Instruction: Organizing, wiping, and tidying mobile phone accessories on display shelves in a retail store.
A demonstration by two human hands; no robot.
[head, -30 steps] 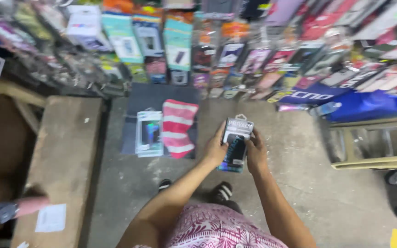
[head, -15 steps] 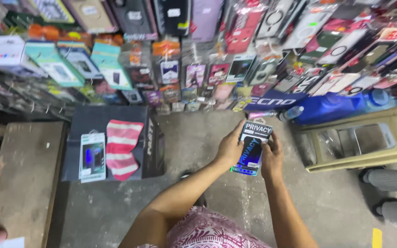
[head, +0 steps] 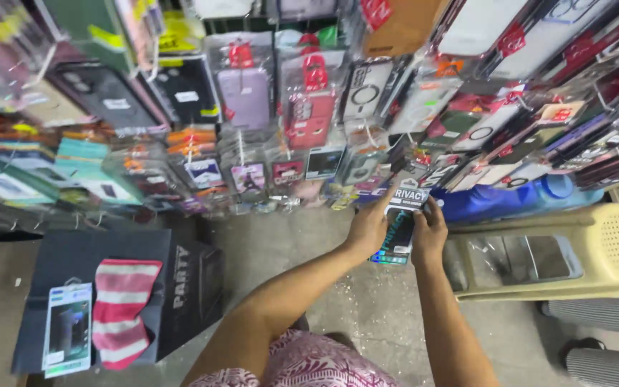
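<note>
Both of my hands hold one flat black packet (head: 400, 224) with a hanger tab, a screen-protector pack by its look, out in front of me. My left hand (head: 369, 226) grips its left edge and my right hand (head: 430, 236) grips its right edge. The packet is raised close to the lower rows of a wall display (head: 309, 107) of phone cases and accessory packs hung on hooks.
A black box (head: 180, 287) at the lower left carries a red-and-white striped cloth (head: 120, 308) and a boxed pack (head: 66, 337). A pale yellow plastic chair (head: 603, 251) lies at the right beside a blue bottle (head: 510, 201). Another person's grey trouser legs (head: 603, 319) show at the far right.
The view has tilted upward and my hands have lifted the packet toward the hanging display. The black box has slid to the lower left of the view.
</note>
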